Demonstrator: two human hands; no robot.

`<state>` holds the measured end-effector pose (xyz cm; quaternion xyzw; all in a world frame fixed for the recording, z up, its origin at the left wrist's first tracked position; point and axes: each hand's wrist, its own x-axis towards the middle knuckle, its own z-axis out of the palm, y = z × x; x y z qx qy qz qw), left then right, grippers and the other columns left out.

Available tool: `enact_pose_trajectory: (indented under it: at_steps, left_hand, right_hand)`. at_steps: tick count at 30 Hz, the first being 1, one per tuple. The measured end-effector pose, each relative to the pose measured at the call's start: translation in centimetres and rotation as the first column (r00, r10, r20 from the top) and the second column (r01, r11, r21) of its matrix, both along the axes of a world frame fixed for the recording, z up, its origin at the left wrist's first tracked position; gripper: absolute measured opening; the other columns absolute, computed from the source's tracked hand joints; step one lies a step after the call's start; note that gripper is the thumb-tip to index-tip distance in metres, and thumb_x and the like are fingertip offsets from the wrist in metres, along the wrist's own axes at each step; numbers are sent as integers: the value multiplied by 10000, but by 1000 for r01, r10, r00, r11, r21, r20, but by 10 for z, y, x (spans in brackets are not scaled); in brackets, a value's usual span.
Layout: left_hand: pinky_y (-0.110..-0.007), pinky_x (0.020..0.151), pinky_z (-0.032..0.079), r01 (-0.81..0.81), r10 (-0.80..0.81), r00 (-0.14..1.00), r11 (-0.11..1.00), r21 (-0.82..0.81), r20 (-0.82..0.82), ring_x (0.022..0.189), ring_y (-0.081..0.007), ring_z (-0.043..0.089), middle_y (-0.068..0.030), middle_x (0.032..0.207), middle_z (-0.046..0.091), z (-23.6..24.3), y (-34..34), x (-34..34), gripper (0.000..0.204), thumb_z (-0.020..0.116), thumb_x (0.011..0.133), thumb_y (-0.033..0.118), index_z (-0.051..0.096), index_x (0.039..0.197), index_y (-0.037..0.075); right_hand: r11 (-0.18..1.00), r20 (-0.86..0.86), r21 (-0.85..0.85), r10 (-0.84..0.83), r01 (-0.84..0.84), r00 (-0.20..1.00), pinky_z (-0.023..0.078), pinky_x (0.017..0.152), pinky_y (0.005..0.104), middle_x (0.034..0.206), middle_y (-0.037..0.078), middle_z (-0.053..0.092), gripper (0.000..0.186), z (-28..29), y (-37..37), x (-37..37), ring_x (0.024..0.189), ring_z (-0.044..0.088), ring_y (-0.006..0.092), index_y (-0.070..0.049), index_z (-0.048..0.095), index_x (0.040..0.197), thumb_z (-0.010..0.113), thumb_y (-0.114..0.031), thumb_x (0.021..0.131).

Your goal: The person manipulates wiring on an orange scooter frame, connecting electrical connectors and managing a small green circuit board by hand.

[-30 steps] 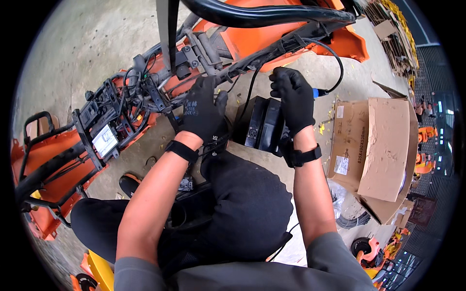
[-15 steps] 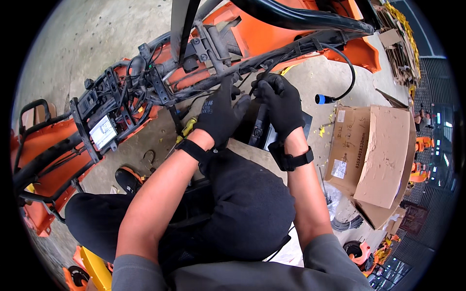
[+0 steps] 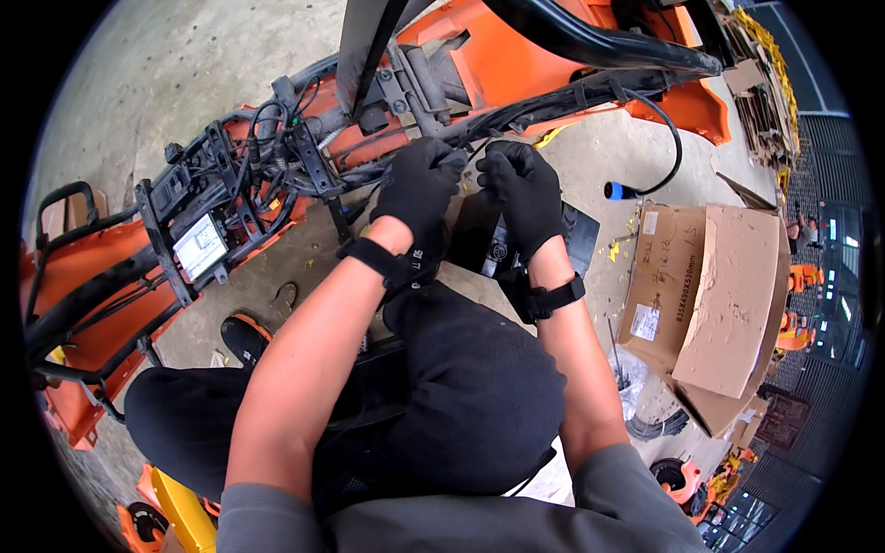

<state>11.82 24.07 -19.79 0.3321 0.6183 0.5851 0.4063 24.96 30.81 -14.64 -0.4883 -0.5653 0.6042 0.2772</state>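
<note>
At upper centre, the left hand (image 3: 420,187) and right hand (image 3: 525,196) are hovering curled near a black box (image 3: 580,234), their hold unclear.

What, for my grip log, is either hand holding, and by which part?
Cannot be told: the left hand and right hand are curled, hiding any hold.

A vehicle workshop, its stained concrete floor (image 3: 184,101) strewn with yellow scraps (image 3: 614,251).
From where I stand, an orange vehicle body (image 3: 498,69) shows its black tube frame (image 3: 604,43) and bundled wiring (image 3: 267,147), all uncovered. A large cardboard box (image 3: 668,276) sits on the ground to the right, a coil of dark cable (image 3: 659,427) beside it, and flattened cartons (image 3: 765,106) are heaped farther back. Off to the right I see more orange machinery (image 3: 804,276), small with distance, and a black wheel (image 3: 668,473) nearer by.
</note>
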Motion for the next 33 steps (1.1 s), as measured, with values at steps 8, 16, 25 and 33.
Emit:
enact_pose_trajectory:
  at_steps: [8, 16, 25, 33]
  left_hand:
    - [-382, 691, 486, -23, 30, 999, 984, -178, 37, 758, -318, 651, -209, 818, 669, -17, 16, 28, 294, 627, 849, 248, 665, 918, -35]
    - [-376, 688, 495, 12, 26, 988, 970, -244, 153, 733, -299, 654, -200, 818, 680, -26, 18, 33, 307, 619, 859, 245, 667, 938, -47]
    - [-410, 740, 485, -4, -19, 981, 993, -117, -191, 849, -355, 638, -195, 854, 667, -24, 6, 9, 280, 646, 864, 264, 634, 935, -6]
    - [-457, 796, 486, -180, 130, 667, 984, 12, -734, 963, -374, 603, -169, 1069, 608, -20, -7, 2, 320, 637, 838, 189, 572, 1125, 64]
  right_hand:
    - [972, 123, 215, 69, -94, 990, 488, 684, 273, 839, 58, 664, 190, -16, 0, 6, 750, 586, 105, 14, 636, 975, 627, -162, 903]
    - [963, 187, 241, 78, -123, 979, 493, 717, 295, 835, 96, 673, 205, -27, 9, 4, 770, 617, 151, 14, 636, 958, 653, -168, 863]
    - [993, 46, 95, 69, -73, 997, 512, 653, 281, 830, 94, 674, 195, -40, 8, -9, 719, 627, 136, 34, 621, 938, 681, -124, 840]
    - [994, 20, 103, 41, -43, 999, 523, 654, 269, 843, 86, 666, 186, -58, 6, -12, 725, 628, 139, 34, 619, 960, 653, -129, 876]
